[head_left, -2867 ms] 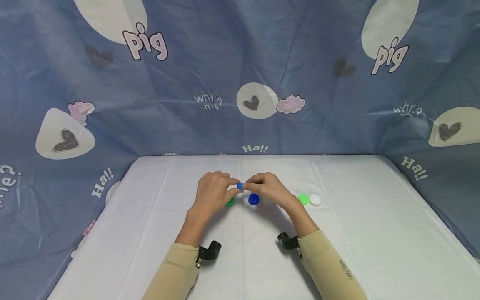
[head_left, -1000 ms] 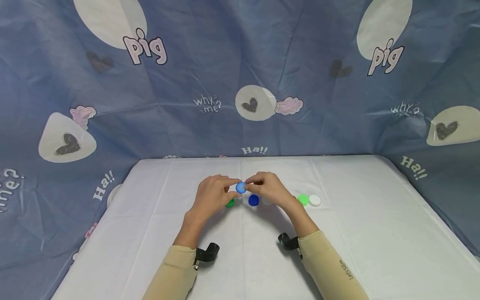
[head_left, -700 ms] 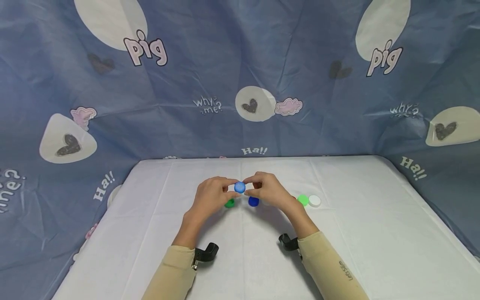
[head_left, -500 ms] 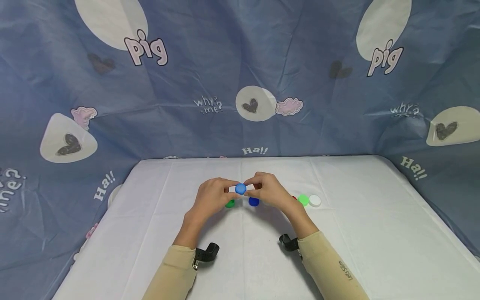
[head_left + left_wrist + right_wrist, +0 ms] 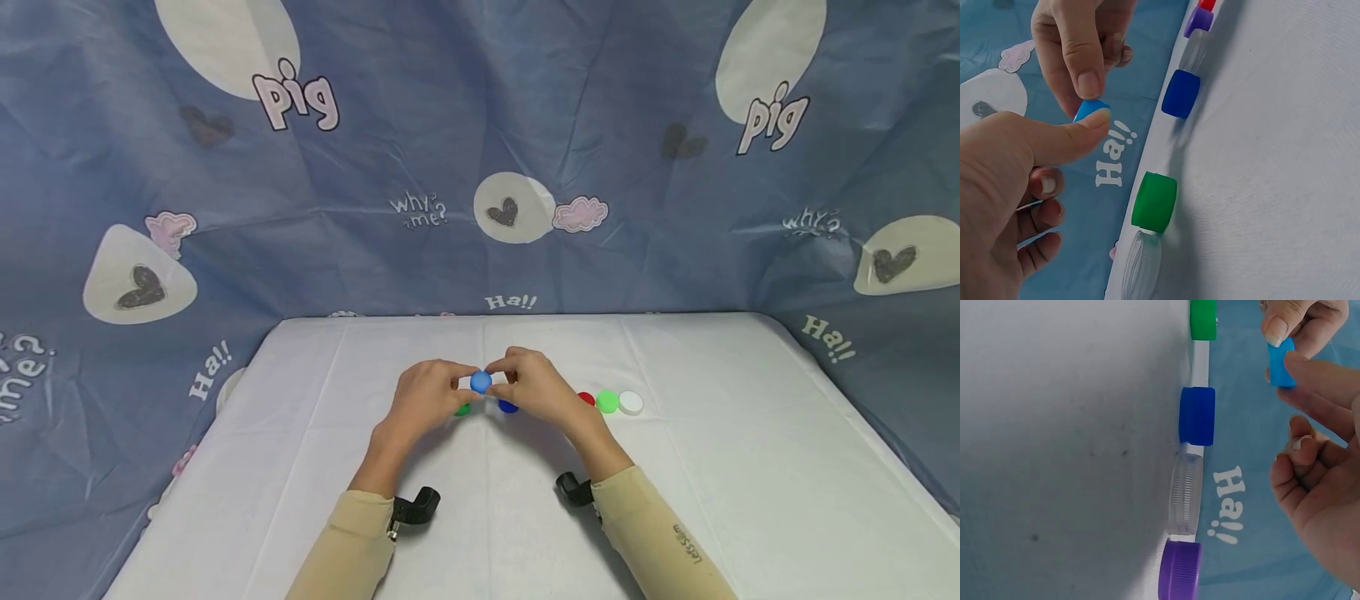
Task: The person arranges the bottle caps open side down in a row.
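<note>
A light blue bottle cap (image 5: 481, 382) is held above the white table, its round face toward the head camera. My left hand (image 5: 427, 396) pinches its left edge between thumb and index finger. From the other side, the thumb and fingertips of my right hand (image 5: 536, 387) pinch the same cap. Below the hands stand a green cap (image 5: 1155, 202) and a dark blue cap (image 5: 1197, 416), both partly covered in the head view. Next to the dark blue one is a clear cap (image 5: 1185, 494), then a purple cap (image 5: 1180, 570).
The row runs on to the right with a red cap (image 5: 586, 399), a light green cap (image 5: 607, 402) and a white cap (image 5: 631, 403). Another clear cap (image 5: 1142, 265) stands beside the green one. A patterned blue cloth (image 5: 420, 267) hangs behind the table (image 5: 750, 483).
The light blue cap has turned from edge-on to face-on and come slightly lower. Both hands kept close together around it. The red cap has come into sight beside the right wrist.
</note>
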The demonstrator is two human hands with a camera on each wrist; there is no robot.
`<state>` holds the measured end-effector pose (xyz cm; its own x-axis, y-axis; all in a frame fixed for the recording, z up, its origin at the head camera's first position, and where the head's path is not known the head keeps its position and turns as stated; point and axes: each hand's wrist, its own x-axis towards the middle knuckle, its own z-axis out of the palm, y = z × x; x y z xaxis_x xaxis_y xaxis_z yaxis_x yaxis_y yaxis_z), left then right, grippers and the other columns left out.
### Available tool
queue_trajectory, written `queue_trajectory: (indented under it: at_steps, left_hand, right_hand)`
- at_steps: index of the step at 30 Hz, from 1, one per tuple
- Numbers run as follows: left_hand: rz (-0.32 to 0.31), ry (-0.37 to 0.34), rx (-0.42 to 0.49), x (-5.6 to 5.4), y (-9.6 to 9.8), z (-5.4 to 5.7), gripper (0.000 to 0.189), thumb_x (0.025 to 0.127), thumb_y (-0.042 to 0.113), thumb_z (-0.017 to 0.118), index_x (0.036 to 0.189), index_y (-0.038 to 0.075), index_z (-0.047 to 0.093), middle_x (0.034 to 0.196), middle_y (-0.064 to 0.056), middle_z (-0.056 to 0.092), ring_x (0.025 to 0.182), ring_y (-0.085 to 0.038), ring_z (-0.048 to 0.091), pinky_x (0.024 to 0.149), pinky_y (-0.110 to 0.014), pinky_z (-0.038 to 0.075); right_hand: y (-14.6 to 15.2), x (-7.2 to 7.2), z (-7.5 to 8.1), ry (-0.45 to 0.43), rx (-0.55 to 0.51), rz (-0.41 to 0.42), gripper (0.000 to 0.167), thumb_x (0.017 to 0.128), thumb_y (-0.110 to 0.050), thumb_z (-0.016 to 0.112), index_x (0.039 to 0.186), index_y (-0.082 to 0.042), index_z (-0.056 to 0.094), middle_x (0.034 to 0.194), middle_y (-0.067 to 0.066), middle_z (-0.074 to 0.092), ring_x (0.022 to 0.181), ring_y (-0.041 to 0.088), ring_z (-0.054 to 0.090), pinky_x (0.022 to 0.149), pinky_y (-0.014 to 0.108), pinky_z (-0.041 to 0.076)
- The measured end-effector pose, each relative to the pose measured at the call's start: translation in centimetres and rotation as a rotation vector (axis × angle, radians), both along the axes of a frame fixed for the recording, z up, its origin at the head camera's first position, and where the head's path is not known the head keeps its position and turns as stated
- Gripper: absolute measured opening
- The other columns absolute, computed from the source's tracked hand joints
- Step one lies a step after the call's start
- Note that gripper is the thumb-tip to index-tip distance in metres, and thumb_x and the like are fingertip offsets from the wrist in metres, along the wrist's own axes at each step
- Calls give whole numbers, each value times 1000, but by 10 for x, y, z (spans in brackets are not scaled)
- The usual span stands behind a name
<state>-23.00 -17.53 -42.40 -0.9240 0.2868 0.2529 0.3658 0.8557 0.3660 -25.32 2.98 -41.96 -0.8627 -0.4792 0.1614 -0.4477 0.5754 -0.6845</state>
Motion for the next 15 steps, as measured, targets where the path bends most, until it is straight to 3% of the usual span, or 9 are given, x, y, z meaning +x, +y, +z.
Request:
queue_trajectory:
  at_steps: [8,15]
  left_hand:
    - [34,-51,-39,0,4,-5,34,83,43,79,115,34,75,58,9,51,53,-10,43,48,-27,31]
    - [108,-30,-82,0,11,-10,34,79,44,81,111,31,77,68,9,63,55,-7,47,50,-26,36]
  right_hand:
    - [-3,0,-5,13,82,-10,26,88,-19,75,114,-13,76,74,0,51,61,13,46,55,23,36]
    - [-2,-1,-7,-12,111,-22,25,88,-19,75,112,-11,76,76,1,54,63,15,49,56,26,38]
